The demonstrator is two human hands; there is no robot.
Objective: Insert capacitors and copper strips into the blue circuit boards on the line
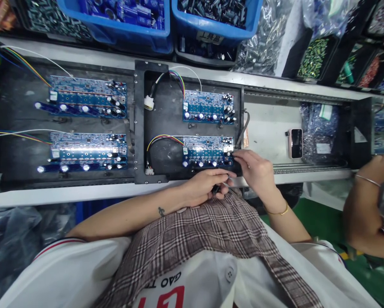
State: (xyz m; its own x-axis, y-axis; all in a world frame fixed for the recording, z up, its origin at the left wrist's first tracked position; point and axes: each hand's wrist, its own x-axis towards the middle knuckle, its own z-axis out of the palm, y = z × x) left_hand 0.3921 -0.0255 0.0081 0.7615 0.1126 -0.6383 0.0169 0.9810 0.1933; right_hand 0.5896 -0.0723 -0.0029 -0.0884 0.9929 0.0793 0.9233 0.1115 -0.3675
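My left hand point(211, 186) is curled in front of the black tray's near edge, its fingers wrapped round small black components point(215, 188). At the right end of the near blue circuit board point(208, 150), my right hand point(251, 167) has thumb and forefinger pinched on a small black component at the board's corner. White-topped capacitors line the board's near edge, and coloured wires leave its left end. Behind it lies a second blue board point(208, 105) with similar capacitors. Both boards sit in the black tray point(163, 128).
Another black tray point(19, 111) at the left carries two boards. Blue bins point(115, 32) of capacitors and black compartments line the back. A pink-framed device point(296, 143) lies at the right, near bagged boards point(322, 124). Another person's arm point(361, 205) is at the far right.
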